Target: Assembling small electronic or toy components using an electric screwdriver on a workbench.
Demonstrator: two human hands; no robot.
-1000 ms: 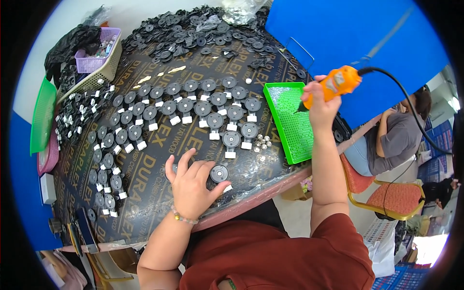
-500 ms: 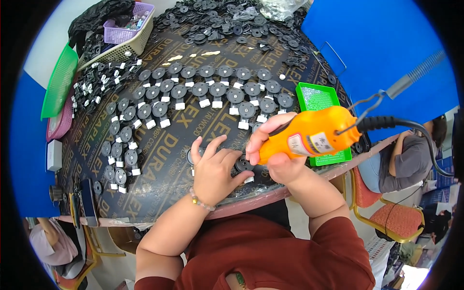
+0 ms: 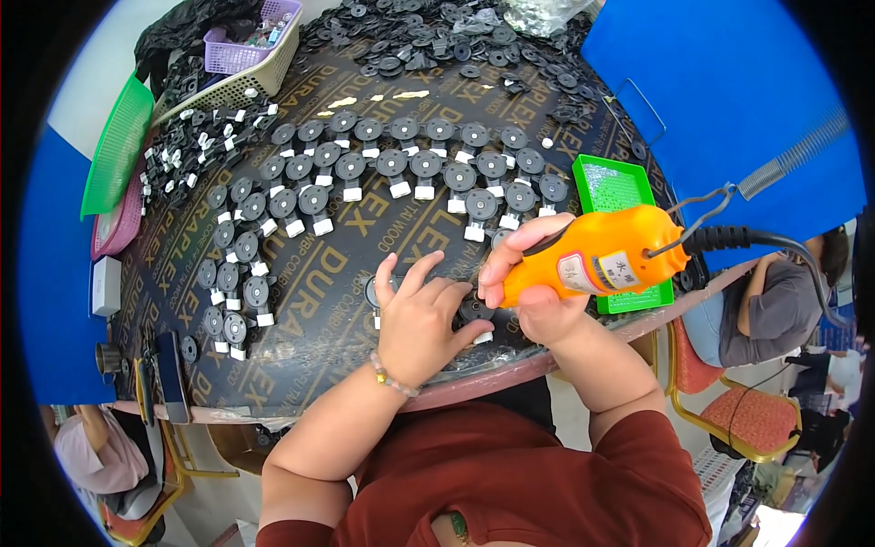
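Observation:
My right hand (image 3: 545, 310) is wrapped round an orange electric screwdriver (image 3: 597, 259), which hangs from a metal spring and has a thick black cord. Its tip end points left, over a black disc with a white tab (image 3: 475, 308) near the table's front edge; the bit itself is hidden by my fingers. My left hand (image 3: 417, 326) steadies that disc between thumb and forefinger, while its other fingers reach forward over the table. Another such disc (image 3: 375, 292) lies partly covered beside my left fingers. Curved rows of similar discs with white tabs (image 3: 350, 166) spread beyond my hands.
A green tray (image 3: 612, 189) stands right, partly behind the screwdriver. Loose black discs (image 3: 428, 36) heap at the back; small black-and-white parts (image 3: 196, 150) pile left, near baskets (image 3: 239, 94). A phone (image 3: 171, 378) lies at the left edge. Other people sit on both sides.
The whole view has shifted slightly to the side. Both hands stay at the same disc, with the screwdriver still over it.

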